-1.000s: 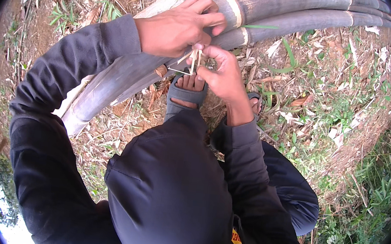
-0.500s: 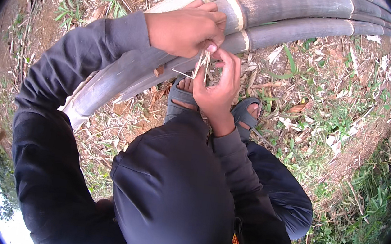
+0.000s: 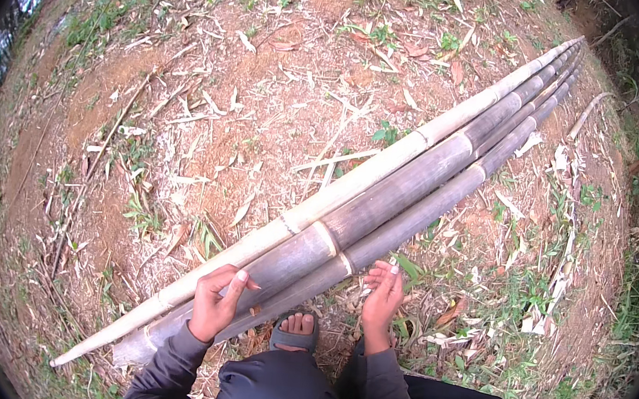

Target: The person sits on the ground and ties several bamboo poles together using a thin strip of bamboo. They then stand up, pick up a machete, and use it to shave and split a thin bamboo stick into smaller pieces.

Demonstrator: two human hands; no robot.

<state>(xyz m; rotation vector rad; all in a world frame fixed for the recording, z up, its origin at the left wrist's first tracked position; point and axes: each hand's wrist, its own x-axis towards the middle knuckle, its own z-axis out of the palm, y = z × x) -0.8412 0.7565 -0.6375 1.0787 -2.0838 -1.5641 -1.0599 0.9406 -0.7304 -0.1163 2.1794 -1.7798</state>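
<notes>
Bamboo poles [image 3: 402, 189] lying side by side on ground [image 3: 301, 81]; over their left end, left hand [image 3: 216, 303], digits loosely apart; beside near edge, right hand [image 3: 382, 303], likewise apart.

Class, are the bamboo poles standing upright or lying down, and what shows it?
Lying down: the bamboo poles stretch lengthwise, side by side, across the leaf-strewn ground in front of the sandalled foot.
</notes>
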